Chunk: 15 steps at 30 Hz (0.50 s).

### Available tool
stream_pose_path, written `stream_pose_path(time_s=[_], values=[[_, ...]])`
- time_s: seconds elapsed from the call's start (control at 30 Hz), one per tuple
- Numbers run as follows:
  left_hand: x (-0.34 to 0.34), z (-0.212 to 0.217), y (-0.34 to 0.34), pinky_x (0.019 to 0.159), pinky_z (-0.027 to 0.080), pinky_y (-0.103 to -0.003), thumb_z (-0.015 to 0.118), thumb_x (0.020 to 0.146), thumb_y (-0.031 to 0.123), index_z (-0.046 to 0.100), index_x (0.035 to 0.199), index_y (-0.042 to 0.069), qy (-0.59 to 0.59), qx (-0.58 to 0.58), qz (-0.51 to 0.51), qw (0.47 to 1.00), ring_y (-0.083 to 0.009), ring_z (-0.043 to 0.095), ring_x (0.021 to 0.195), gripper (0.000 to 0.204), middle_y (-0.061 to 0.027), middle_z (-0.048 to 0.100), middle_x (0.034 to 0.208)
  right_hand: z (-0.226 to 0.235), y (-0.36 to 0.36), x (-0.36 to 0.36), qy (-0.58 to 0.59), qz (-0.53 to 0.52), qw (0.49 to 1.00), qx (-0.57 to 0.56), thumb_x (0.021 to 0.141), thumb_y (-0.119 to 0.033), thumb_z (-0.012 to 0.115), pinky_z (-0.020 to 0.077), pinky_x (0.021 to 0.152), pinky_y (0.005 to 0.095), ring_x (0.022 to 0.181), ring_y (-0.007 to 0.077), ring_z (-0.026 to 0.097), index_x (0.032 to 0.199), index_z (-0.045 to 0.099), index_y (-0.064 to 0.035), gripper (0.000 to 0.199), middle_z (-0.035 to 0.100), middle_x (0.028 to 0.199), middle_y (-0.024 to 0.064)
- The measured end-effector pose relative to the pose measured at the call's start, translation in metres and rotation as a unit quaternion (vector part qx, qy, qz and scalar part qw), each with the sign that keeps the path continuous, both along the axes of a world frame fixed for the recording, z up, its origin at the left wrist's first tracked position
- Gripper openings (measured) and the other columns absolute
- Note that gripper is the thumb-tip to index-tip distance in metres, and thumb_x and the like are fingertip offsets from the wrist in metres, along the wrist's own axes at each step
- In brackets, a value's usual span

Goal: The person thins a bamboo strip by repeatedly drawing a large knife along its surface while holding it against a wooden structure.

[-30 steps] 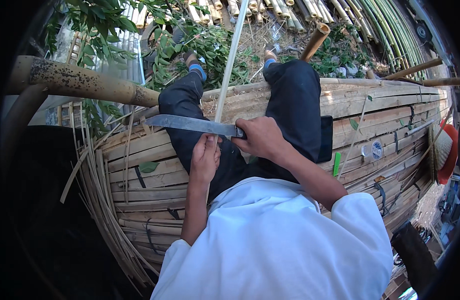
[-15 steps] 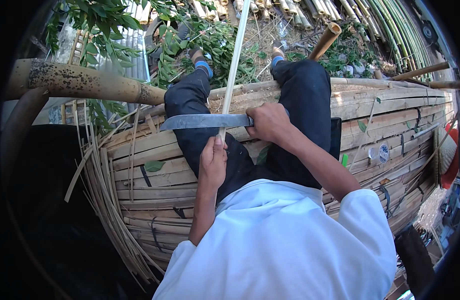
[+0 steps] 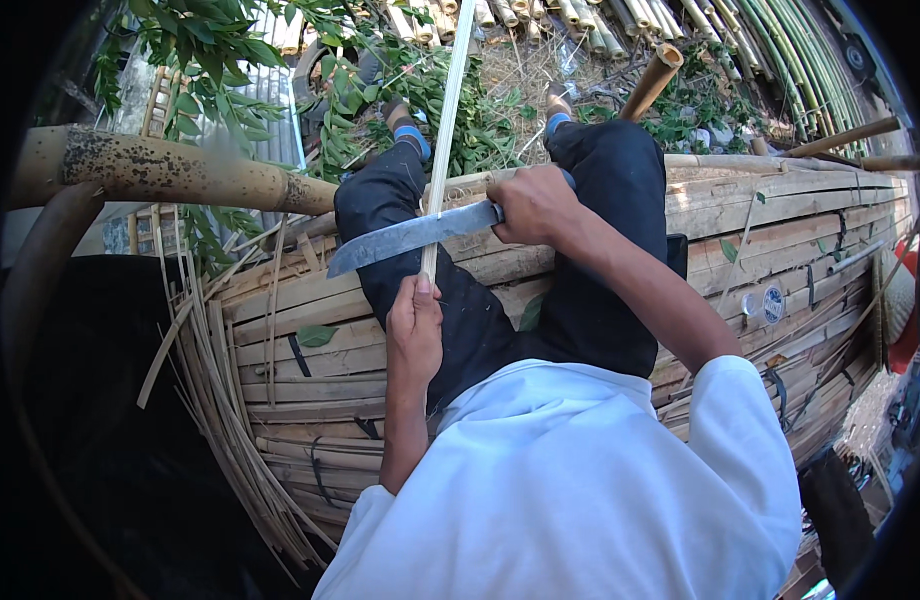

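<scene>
My left hand (image 3: 416, 318) is closed round a long, pale bamboo strip (image 3: 448, 130), which points up and away from me past the top edge of the view. Its thumb lies along the strip. In my right hand (image 3: 536, 206) is the dark handle of a machete (image 3: 410, 238). The broad grey blade reaches leftward across the strip, just beyond my left thumb, with its tip angled down over my left thigh. Whether the edge bites into the strip I cannot tell.
I sit on a platform of split bamboo slats (image 3: 370, 360). Thin strips (image 3: 205, 400) hang in a bundle at the left, below a thick bamboo pole (image 3: 190, 172). A cut bamboo post (image 3: 652, 82) rises beyond my right knee. A clear plastic cup (image 3: 772, 304) lies at the right.
My right hand has moved up and away from me, and the blade has tilted so its tip sits lower. The strip leans farther left, and my left hand has shifted slightly left.
</scene>
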<state>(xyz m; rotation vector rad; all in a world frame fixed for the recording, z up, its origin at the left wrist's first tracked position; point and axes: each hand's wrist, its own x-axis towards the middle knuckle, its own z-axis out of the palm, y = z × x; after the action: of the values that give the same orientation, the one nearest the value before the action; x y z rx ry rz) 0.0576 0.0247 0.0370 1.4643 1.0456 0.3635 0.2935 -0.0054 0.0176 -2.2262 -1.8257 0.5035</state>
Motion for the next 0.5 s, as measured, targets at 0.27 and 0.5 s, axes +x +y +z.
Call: stream_pose_path(time_s=[0.27, 0.5], values=[[-0.011, 0.013, 0.003, 0.037, 0.020, -0.018, 0.036, 0.102, 0.039, 0.047, 0.087, 0.009, -0.022, -0.049, 0.018, 0.998, 0.0000, 0.026, 0.042, 0.035, 0.0077, 0.031, 0.056, 0.008, 0.011, 0.033, -0.045, 0.000, 0.999, -0.011, 0.063, -0.029, 0.064, 0.0524, 0.063, 0.0446, 0.065, 0.0363, 0.064, 0.074, 0.069, -0.0068, 0.025, 0.064, 0.066, 0.0171], [-0.028, 0.023, -0.005, 0.040, 0.022, -0.018, 0.038, 0.102, 0.036, 0.048, 0.088, 0.008, -0.009, -0.093, 0.034, 0.995, 0.0004, 0.027, 0.047, 0.033, 0.0079, 0.033, 0.057, 0.005, 0.020, 0.087, -0.067, -0.101, 0.992, -0.034, 0.067, -0.023, 0.062, 0.0525, 0.068, 0.0442, 0.070, 0.0341, 0.065, 0.079, 0.069, -0.0056, 0.022, 0.065, 0.069, 0.0163]])
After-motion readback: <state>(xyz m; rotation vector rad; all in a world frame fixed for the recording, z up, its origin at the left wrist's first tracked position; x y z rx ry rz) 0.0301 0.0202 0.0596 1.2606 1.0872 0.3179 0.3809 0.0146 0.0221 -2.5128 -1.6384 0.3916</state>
